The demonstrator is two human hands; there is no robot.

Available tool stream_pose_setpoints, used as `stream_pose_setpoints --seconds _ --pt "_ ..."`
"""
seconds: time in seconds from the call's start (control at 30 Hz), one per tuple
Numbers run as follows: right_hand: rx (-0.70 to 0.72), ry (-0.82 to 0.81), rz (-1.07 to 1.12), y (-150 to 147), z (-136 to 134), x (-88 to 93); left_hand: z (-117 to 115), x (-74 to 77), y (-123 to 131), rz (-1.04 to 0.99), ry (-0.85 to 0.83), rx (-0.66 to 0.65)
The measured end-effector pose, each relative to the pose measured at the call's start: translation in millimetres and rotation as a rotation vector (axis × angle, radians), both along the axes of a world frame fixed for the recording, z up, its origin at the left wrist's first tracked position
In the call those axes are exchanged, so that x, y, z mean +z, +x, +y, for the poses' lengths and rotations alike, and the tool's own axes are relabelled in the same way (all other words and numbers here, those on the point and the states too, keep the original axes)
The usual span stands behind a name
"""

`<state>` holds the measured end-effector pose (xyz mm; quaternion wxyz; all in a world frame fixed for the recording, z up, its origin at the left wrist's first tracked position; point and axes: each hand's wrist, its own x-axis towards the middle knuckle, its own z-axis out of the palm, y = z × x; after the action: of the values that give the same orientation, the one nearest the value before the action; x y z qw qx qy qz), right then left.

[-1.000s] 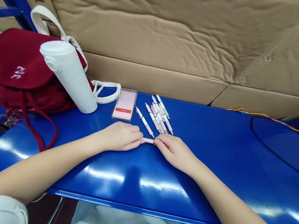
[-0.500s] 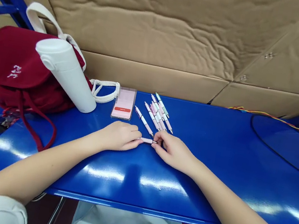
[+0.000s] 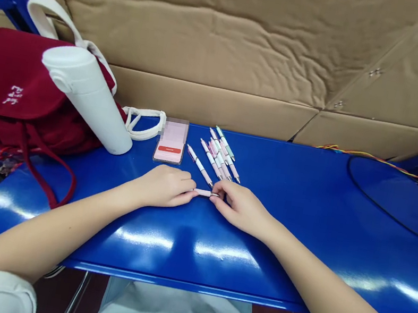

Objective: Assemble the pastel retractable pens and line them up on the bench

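Head view, looking down on a glossy blue table (image 3: 302, 221) of painted metal whose surface shows bright streaks of reflected light along the lower part of the frame. At centre, the left hand (image 3: 165, 186) and the right hand (image 3: 242, 208) meet over a pink pen (image 3: 202, 192), a slim pale cylinder lying level on the table. Each hand pinches one end between thumb and fingertips, a narrow closed grip. Only the short middle length of the barrel shows, with a small metallic ring at the end nearest the right hand. Both tips are covered by fingers, so it cannot be told whether the pen is whole or in parts.

Just above the hands lies a loose row of pens (image 3: 219, 155), thin plastic barrels in pink, white and pale green, set aslant and partly overlapping; their number is hard to count. Left of them lies a phone (image 3: 171, 142), flat, with a pinkish screen and a red bar; its upper part is blurred.

At upper left a smooth white bottle (image 3: 88, 97) leans against a dark red fabric bag (image 3: 15, 84) with drawstrings and white straps; the bag is cut off by the frame edge. Creased brown cardboard (image 3: 234, 37) fills the top. Coloured wires (image 3: 373, 161) run along the table's far edge at right.
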<state>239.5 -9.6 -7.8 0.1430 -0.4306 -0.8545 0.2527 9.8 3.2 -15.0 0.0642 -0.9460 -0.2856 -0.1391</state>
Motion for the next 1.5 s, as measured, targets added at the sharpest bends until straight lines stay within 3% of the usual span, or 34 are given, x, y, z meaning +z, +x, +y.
stream_pose_setpoints --seconds 0.53,0.77,1.03,1.33,1.5 --pt "-0.092 0.178 -0.04 12.5 9.1 2.8 10.8 0.7 -11.9 0.062 -0.053 0.073" --pt "0.067 0.13 -0.1 -0.8 -0.7 -2.1 8.6 2.4 -8.1 -0.004 -0.058 0.046" --pt "0.112 0.1 -0.07 -8.2 -5.4 -5.9 -7.0 -3.9 12.1 -0.026 -0.052 -0.104" --pt "0.101 0.137 -0.196 -2.0 -3.4 -0.7 -5.9 -2.7 9.8 -0.038 -0.028 -0.085" --pt "0.111 0.169 -0.139 -0.5 -4.7 1.7 -6.1 -2.2 9.1 -0.072 -0.042 -0.078"
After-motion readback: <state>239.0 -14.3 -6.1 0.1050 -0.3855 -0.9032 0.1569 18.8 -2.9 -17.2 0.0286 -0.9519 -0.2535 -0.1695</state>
